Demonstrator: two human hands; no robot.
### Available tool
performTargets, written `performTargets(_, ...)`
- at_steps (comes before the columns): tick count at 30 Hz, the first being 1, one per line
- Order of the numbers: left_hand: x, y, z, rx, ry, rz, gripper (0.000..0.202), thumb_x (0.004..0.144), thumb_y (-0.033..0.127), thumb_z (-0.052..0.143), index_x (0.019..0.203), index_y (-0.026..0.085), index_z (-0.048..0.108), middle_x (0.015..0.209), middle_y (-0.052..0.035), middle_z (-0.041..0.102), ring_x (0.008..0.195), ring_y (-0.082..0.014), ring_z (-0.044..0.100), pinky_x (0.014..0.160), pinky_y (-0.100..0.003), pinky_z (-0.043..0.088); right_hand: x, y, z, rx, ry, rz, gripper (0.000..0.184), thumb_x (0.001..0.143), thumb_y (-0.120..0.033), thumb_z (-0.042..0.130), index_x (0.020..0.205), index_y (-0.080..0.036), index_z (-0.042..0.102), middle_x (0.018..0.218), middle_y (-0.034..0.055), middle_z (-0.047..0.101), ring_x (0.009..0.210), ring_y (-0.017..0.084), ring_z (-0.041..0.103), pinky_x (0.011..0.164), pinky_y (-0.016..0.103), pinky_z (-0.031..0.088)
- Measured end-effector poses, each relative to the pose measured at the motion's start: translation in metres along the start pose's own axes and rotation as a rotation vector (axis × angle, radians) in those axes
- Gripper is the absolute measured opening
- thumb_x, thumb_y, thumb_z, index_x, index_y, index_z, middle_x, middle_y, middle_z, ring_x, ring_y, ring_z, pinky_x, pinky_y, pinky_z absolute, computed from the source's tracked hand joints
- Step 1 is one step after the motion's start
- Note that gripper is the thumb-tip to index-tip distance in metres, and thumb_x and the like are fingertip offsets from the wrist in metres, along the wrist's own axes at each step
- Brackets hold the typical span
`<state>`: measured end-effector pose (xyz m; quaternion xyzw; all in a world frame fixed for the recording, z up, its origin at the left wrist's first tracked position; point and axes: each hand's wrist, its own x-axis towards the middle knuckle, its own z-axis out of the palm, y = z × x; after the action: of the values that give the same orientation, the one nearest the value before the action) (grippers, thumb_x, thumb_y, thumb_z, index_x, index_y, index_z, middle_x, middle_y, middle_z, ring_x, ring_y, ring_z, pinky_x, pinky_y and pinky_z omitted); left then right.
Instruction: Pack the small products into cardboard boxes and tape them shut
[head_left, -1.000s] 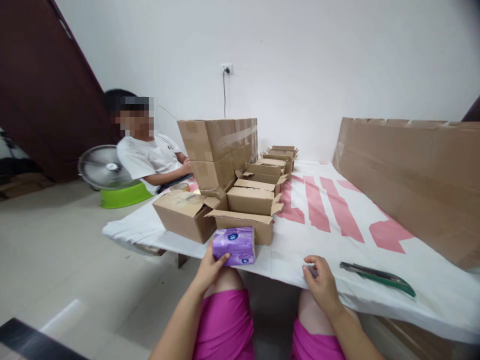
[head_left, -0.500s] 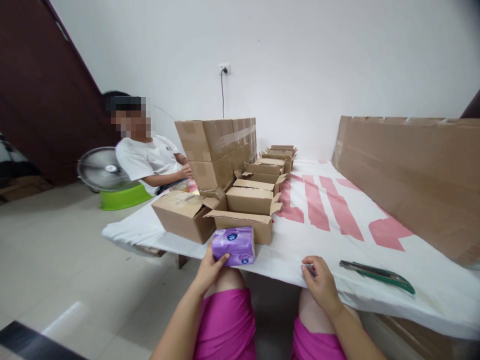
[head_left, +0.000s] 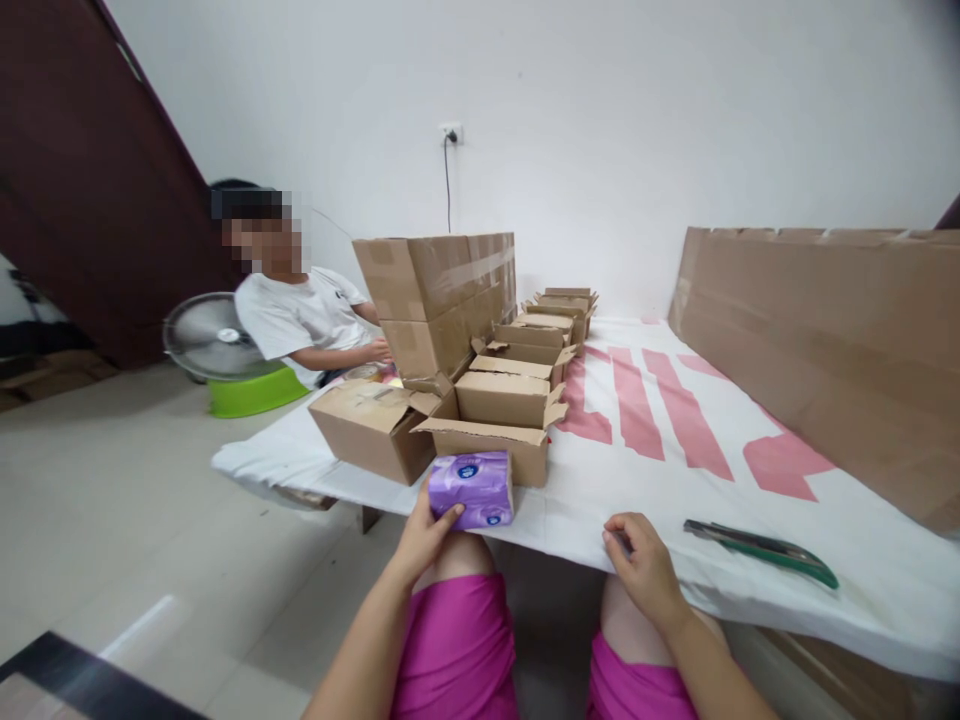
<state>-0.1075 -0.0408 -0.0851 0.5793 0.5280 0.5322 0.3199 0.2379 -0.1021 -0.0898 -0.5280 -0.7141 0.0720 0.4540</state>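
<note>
My left hand point(head_left: 429, 528) grips a purple tissue pack point(head_left: 472, 488) by its left side, thumb across the front. The pack is at the table's front edge, just before an open cardboard box point(head_left: 487, 452) with raised flaps. My right hand point(head_left: 639, 560) rests by the table edge above my right knee, its fingers curled in and nothing visible in them. To the right of that hand lies a green utility knife point(head_left: 761, 550) on the white cloth. A closed cardboard box point(head_left: 371, 425) stands left of the open one.
Several open boxes point(head_left: 559, 325) run in a row toward the wall. Stacked taped boxes point(head_left: 450, 300) stand left of them. A large cardboard piece point(head_left: 817, 350) borders the right side. At the far left, a person point(head_left: 296, 315) sits near a fan point(head_left: 214, 340) and a green basin point(head_left: 255, 392).
The view has shifted very slightly. My left hand still holds the tissue pack in the same place, and my right hand stays curled by the table edge.
</note>
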Motion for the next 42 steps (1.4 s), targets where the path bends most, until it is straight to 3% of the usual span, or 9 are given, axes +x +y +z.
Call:
performTargets(12, 0.006, -0.006, 0.005, 0.057, 0.047, 0.021, 0.066, 0.075, 0.040, 0.065, 0.133, 0.018, 0.041, 0.129, -0.0133, 0.055, 0.122, -0.0287, 0.051, 0.107, -0.046, 0.034, 0.000, -0.003, 0.000, -0.006, -0.020, -0.014, 0.007, 0.088, -0.023, 0.050, 0.084, -0.020, 0.056, 0.081, 0.0042, 0.060, 0.080, 0.020, 0.056, 0.072, 0.033, 0.045)
performTargets(24, 0.025, -0.002, 0.018, 0.119, 0.080, -0.068, 0.059, 0.074, 0.026, 0.064, 0.128, 0.016, 0.043, 0.122, -0.0128, 0.059, 0.114, -0.0272, 0.056, 0.105, -0.045, 0.038, 0.001, -0.005, -0.001, -0.030, -0.031, -0.033, 0.009, 0.088, -0.024, 0.050, 0.083, -0.020, 0.056, 0.080, 0.0039, 0.061, 0.080, 0.019, 0.056, 0.072, 0.032, 0.045)
performTargets(37, 0.043, 0.018, 0.040, 0.255, 0.065, -0.093, 0.054, 0.078, 0.019, 0.060, 0.128, 0.015, 0.040, 0.121, -0.0136, 0.060, 0.112, -0.0262, 0.059, 0.103, -0.042, 0.041, 0.002, -0.005, 0.000, -0.069, -0.052, -0.049, 0.009, 0.088, -0.022, 0.050, 0.084, -0.020, 0.057, 0.081, 0.0041, 0.061, 0.080, 0.019, 0.056, 0.072, 0.032, 0.045)
performTargets(42, 0.055, 0.018, 0.046, 0.290, 0.066, -0.076, 0.048, 0.078, 0.020, 0.062, 0.123, 0.016, 0.045, 0.120, -0.0130, 0.061, 0.113, -0.0265, 0.058, 0.102, -0.041, 0.042, 0.003, -0.005, 0.002, -0.081, -0.054, -0.054, 0.008, 0.087, -0.021, 0.051, 0.083, -0.020, 0.057, 0.081, 0.0036, 0.061, 0.080, 0.019, 0.056, 0.073, 0.031, 0.045)
